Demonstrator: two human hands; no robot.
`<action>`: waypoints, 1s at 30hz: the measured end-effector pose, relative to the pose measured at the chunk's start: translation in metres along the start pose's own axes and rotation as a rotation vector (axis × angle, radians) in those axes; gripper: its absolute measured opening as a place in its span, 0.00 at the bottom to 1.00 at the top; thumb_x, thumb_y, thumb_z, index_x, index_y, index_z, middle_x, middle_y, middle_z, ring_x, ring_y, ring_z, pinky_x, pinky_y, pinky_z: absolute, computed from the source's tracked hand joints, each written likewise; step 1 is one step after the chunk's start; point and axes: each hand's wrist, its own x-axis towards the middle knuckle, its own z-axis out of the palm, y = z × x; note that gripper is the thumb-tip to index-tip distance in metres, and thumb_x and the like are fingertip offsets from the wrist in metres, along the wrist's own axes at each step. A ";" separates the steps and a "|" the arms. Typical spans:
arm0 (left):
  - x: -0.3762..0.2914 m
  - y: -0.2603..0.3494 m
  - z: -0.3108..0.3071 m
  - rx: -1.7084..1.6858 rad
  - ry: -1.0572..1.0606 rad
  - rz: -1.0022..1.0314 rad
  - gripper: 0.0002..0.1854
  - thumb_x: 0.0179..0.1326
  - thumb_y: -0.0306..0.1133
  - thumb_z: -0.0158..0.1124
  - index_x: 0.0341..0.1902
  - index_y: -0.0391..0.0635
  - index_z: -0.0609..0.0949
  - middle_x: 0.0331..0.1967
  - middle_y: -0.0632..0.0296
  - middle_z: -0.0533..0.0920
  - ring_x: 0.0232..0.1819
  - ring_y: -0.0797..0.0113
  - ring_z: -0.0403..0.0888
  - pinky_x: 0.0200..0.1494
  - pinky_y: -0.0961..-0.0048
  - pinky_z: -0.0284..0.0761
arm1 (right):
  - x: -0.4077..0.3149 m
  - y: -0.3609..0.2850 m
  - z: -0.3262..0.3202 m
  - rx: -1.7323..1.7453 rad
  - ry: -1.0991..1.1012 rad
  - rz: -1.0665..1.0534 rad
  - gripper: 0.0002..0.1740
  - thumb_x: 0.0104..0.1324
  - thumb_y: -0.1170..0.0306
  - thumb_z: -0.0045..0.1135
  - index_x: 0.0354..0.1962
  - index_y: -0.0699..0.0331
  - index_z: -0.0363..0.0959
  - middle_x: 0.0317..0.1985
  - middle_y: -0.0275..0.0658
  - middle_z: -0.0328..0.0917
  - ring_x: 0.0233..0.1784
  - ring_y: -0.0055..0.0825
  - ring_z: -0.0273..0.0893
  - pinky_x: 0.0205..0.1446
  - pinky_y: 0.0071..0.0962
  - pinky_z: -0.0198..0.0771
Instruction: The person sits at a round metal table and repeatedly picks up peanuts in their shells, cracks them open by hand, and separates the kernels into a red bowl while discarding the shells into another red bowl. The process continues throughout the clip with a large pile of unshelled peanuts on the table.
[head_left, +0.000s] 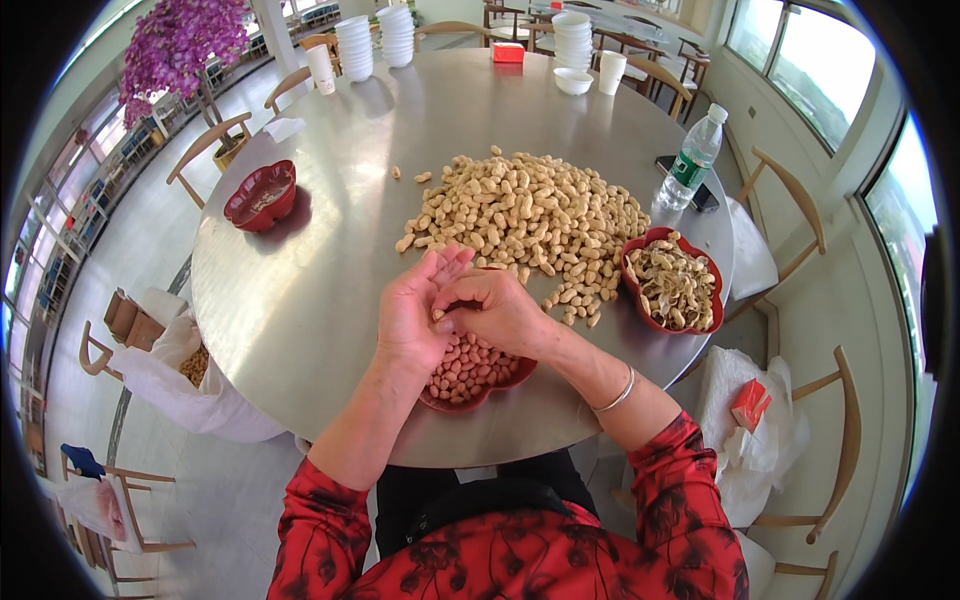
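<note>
Both my hands meet above a red lobed bowl (520, 373) of pink shelled peanuts (469, 369). My left hand (416, 311) is turned palm up, with its fingers pointing away from me. My right hand (499, 304), a bangle on its wrist, reaches across the left palm and pinches a small tan piece of peanut (438, 315) between thumb and finger. Whether more lies in the left palm is hidden by the right hand. Just beyond spreads a large heap of unshelled peanuts (525, 210). Right of the heap, another red bowl (718, 300) is filled with empty peanut shells (671, 281).
On the round metal table (337, 172), a red bowl (262, 199) with some bits stands at the left. A plastic water bottle (688, 161) and a phone (705, 199) lie beyond the shell bowl. White bowl stacks (354, 49), paper cups (320, 69) and a red box (508, 52) stand far back.
</note>
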 end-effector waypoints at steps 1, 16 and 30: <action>-0.001 0.000 0.002 0.005 -0.003 0.013 0.22 0.64 0.41 0.53 0.53 0.36 0.73 0.55 0.50 0.74 0.56 0.62 0.70 0.59 0.72 0.68 | 0.000 -0.001 0.000 -0.011 -0.001 0.041 0.08 0.51 0.83 0.60 0.32 0.69 0.78 0.29 0.36 0.79 0.34 0.20 0.74 0.38 0.22 0.70; -0.013 -0.003 0.014 -0.033 -0.040 0.080 0.20 0.66 0.35 0.51 0.54 0.33 0.73 0.55 0.46 0.73 0.58 0.63 0.69 0.62 0.70 0.64 | -0.006 0.003 0.016 -0.012 0.178 0.050 0.07 0.54 0.87 0.52 0.30 0.72 0.76 0.29 0.37 0.78 0.34 0.21 0.74 0.37 0.23 0.71; -0.004 -0.003 0.008 0.015 -0.197 0.020 0.17 0.68 0.31 0.49 0.55 0.32 0.72 0.39 0.64 0.77 0.40 0.74 0.74 0.53 0.70 0.71 | 0.007 0.007 -0.013 -0.250 0.253 -0.102 0.06 0.52 0.84 0.54 0.30 0.69 0.76 0.30 0.39 0.77 0.34 0.29 0.73 0.41 0.27 0.68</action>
